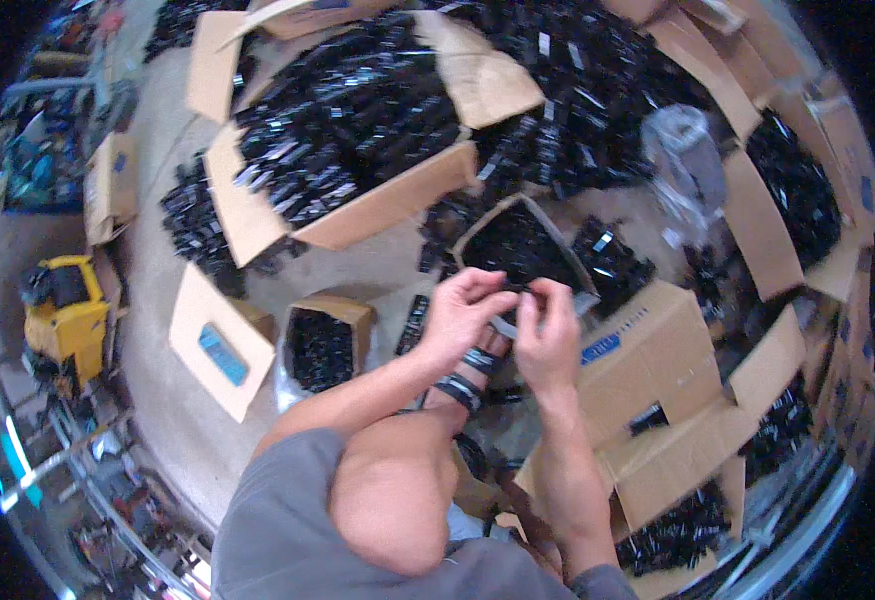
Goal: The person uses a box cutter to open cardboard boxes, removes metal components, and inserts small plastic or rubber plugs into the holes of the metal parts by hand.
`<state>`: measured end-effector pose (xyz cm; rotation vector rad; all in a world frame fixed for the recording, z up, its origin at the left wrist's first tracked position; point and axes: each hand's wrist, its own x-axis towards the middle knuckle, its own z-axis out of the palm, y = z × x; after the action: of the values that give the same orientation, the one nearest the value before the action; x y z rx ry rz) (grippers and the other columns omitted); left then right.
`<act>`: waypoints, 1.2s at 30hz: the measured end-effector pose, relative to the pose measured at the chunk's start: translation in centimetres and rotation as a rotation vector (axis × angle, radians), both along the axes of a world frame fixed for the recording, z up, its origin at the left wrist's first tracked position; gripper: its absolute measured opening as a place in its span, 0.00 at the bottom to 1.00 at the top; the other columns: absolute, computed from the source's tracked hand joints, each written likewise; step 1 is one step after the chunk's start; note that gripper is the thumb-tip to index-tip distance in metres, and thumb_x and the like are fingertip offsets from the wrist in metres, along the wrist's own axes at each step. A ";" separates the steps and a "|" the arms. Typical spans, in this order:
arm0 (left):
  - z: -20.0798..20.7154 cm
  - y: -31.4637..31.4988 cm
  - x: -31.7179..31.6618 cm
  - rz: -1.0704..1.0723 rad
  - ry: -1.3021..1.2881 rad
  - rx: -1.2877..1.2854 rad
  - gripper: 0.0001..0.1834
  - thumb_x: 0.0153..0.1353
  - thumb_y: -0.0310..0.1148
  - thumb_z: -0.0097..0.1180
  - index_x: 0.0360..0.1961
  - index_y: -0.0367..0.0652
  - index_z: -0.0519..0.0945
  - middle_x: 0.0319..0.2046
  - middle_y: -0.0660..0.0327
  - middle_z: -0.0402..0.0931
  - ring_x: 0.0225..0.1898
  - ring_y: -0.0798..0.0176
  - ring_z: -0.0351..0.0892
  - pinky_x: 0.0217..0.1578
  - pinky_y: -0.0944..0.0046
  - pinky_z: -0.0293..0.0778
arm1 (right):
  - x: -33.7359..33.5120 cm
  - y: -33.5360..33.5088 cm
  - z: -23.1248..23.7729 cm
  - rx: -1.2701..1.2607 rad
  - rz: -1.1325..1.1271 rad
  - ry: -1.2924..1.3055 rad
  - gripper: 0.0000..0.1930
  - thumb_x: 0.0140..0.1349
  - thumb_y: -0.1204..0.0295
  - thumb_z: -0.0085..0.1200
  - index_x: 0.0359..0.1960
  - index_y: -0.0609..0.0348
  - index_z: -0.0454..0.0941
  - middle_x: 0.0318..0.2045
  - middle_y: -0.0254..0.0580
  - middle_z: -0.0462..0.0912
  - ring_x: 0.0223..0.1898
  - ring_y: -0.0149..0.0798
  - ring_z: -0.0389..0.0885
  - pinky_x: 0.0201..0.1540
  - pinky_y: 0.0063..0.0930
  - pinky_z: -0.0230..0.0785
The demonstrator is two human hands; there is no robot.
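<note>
Hands meet above the small open carton [518, 240]: left hand [461, 315] and right hand [548, 335] pinch one small black part [514, 291]. Next move likely requires precise fingertip alignment.

Pale concrete floor [158, 370] — open cardboard boxes [348, 210], loose black parts [193, 225], yellow machine [68, 320]

The small black part between the hands [510, 322] is mostly hidden by fingers, its shape unclear. The black parts [348, 120] in the boxes [388, 205] blur together. The foot [468, 375] lies partly behind the left forearm.
</note>
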<state>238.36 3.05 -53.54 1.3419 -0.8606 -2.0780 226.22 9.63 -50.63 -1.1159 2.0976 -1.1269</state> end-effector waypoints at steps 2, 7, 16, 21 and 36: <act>-0.5 0.3 0.6 -0.001 -0.018 -0.022 0.13 0.59 0.20 0.69 0.45 0.37 0.81 0.43 0.60 0.84 0.45 0.71 0.81 0.48 0.68 0.78 | 0.3 -0.2 -1.0 -0.042 0.021 0.048 0.07 0.70 0.72 0.53 0.42 0.64 0.76 0.37 0.56 0.80 0.39 0.58 0.81 0.42 0.46 0.73; -1.6 0.4 1.8 -0.041 -0.053 -0.088 0.15 0.58 0.21 0.70 0.46 0.36 0.82 0.42 0.61 0.84 0.44 0.70 0.82 0.48 0.68 0.79 | -1.1 0.7 -2.2 0.153 -0.083 -0.062 0.19 0.76 0.62 0.47 0.29 0.63 0.77 0.25 0.56 0.82 0.29 0.62 0.82 0.31 0.52 0.70; -0.2 -8.4 17.4 -0.274 -1.357 -0.782 0.18 0.60 0.31 0.65 0.51 0.37 0.82 0.45 0.48 0.85 0.46 0.48 0.86 0.49 0.54 0.78 | -13.7 1.9 -3.9 0.291 -0.211 0.434 0.11 0.67 0.70 0.57 0.47 0.63 0.78 0.44 0.59 0.81 0.48 0.61 0.80 0.52 0.49 0.72; -0.4 -7.2 16.7 -0.324 -1.441 -0.847 0.18 0.61 0.33 0.64 0.53 0.42 0.82 0.48 0.48 0.84 0.49 0.44 0.84 0.50 0.51 0.77 | -16.2 2.1 -7.8 0.691 0.004 0.424 0.17 0.62 0.73 0.61 0.53 0.59 0.79 0.48 0.59 0.80 0.49 0.61 0.81 0.53 0.52 0.75; 2.2 -1.7 0.6 -0.703 -0.396 -0.905 0.18 0.59 0.33 0.68 0.51 0.46 0.85 0.43 0.51 0.86 0.43 0.49 0.86 0.43 0.56 0.81 | -14.7 2.9 -6.8 0.421 -0.084 0.611 0.10 0.61 0.77 0.53 0.44 0.60 0.77 0.45 0.57 0.78 0.44 0.63 0.82 0.47 0.55 0.76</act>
<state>239.00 1.36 -51.39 0.9830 -2.3464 -1.4337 211.54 12.53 -57.46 -1.2680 2.6916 -0.3460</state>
